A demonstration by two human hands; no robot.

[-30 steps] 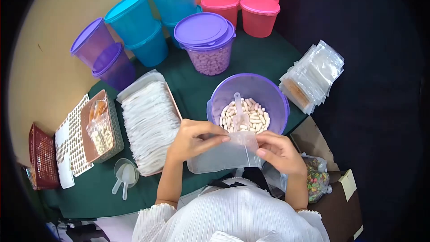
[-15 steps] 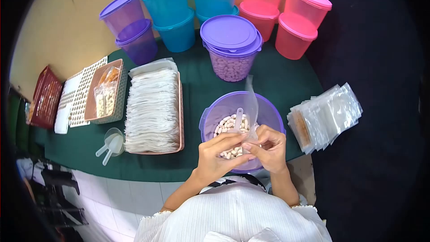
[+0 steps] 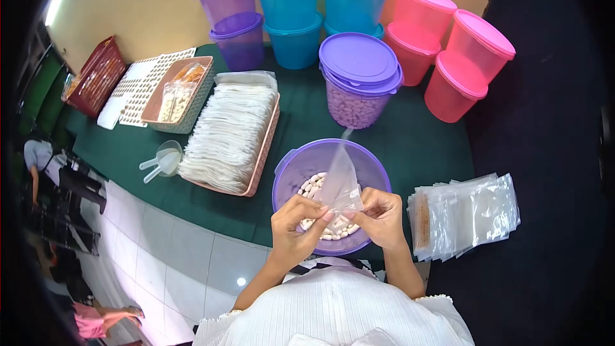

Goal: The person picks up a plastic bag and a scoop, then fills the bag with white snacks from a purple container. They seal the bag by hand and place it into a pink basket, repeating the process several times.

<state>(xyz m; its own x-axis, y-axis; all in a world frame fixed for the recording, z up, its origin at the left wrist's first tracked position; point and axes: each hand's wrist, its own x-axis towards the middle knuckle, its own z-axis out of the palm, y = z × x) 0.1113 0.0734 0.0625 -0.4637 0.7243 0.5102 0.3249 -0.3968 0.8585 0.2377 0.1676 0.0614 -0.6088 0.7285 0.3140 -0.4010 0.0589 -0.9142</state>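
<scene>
My left hand [image 3: 297,224] and my right hand [image 3: 382,219] are both closed, pinching the near edge of a clear plastic bag [image 3: 339,182] between thumbs and fingers. The bag slants away from me over a purple tub [image 3: 378,173] that stands open below my hands. Many small, pale, oblong pieces [image 3: 312,184], like capsules or shelled nuts, lie in the tub. The scoop seen there before is hidden behind the bag and hands.
Left stand a basket of white packets [image 3: 230,131], scoops in a cup [image 3: 168,159], a smaller basket [image 3: 198,99], sticker sheets [image 3: 147,80] and a red basket [image 3: 102,80]. Clear bags [image 3: 467,214] lie right. Behind are a lidded purple tub [image 3: 359,83] and stacked teal tubs [image 3: 288,19]. A person [image 3: 48,160] is far left.
My view has shifted left. The bag, narrow and upright before, now shows its broad face. My hands have moved a little apart along its edge.
</scene>
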